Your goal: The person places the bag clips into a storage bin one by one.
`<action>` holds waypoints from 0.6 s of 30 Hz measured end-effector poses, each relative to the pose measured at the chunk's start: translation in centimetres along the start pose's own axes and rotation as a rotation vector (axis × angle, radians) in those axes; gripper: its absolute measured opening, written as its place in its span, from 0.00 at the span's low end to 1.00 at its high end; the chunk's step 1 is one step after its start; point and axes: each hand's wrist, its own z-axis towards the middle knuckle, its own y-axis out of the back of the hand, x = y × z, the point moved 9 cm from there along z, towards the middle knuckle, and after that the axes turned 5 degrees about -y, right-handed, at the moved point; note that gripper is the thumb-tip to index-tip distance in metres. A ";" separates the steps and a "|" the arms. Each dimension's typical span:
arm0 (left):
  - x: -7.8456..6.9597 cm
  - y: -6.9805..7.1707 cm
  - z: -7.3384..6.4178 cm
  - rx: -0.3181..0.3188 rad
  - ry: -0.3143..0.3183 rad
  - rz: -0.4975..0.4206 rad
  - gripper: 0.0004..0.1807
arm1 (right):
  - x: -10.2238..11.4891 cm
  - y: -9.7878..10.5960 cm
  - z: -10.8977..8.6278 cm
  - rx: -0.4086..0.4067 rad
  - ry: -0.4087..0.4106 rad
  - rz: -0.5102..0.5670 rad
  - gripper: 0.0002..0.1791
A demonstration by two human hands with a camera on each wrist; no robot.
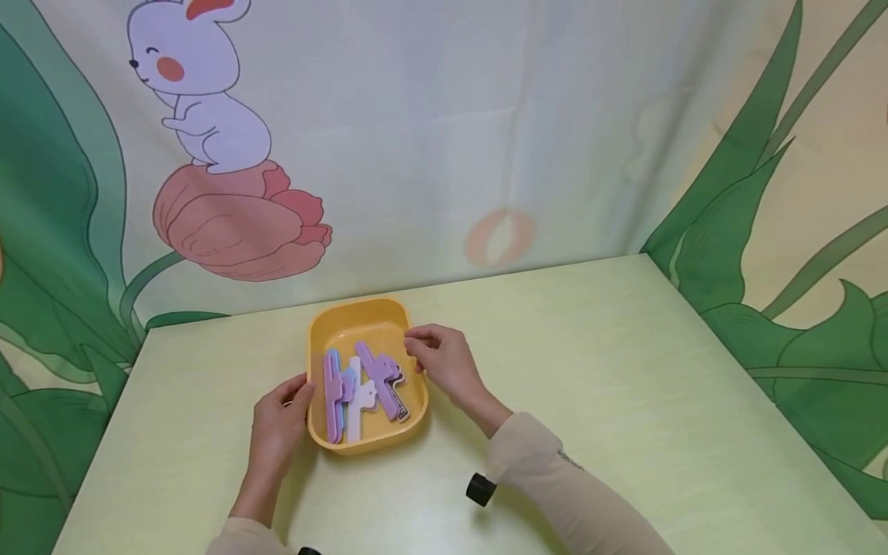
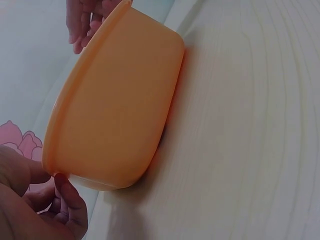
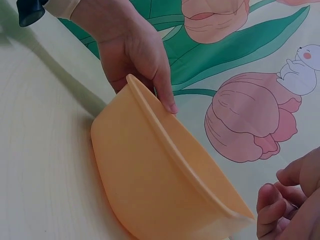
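A yellow plastic basin (image 1: pixel 368 445) stands on the table, holding several long plastic clips, among them a purple clip (image 1: pixel 331 408), a white clip (image 1: pixel 355 412) and a slanted purple clip (image 1: pixel 375 378). Partly under the slanted one is a dark patterned strip (image 1: pixel 401 408). My left hand (image 1: pixel 279 420) pinches the basin's left rim, its thumb over the inside in the right wrist view. Beside the opposite rim is my right hand (image 1: pixel 447 362), fingers loosely bent and nothing seen in them. The right wrist view shows these fingers (image 3: pixel 270 207) slightly apart from the basin.
The pale green table (image 1: pixel 624 385) extends to the right of the basin. Behind it hangs a curtain (image 1: pixel 416 154) printed with a rabbit, flowers and leaves. Below the right forearm a black cylindrical piece (image 1: pixel 480 489) sticks out by the sleeve (image 1: pixel 527 451).
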 end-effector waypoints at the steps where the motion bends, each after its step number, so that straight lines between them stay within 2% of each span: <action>1: 0.0 0.0 0.0 0.002 -0.006 0.002 0.27 | 0.0 0.2 0.0 -0.001 0.004 0.002 0.10; 5: -0.1 0.1 0.0 0.016 -0.028 0.017 0.27 | -0.2 0.9 0.0 -0.007 0.007 -0.001 0.10; 11: 0.4 0.1 0.2 0.044 -0.018 0.005 0.29 | -0.4 2.1 -0.1 -0.020 0.010 -0.019 0.11; 18: 0.3 0.6 0.3 0.048 -0.043 0.004 0.29 | -0.7 4.6 0.2 -0.068 0.029 -0.035 0.11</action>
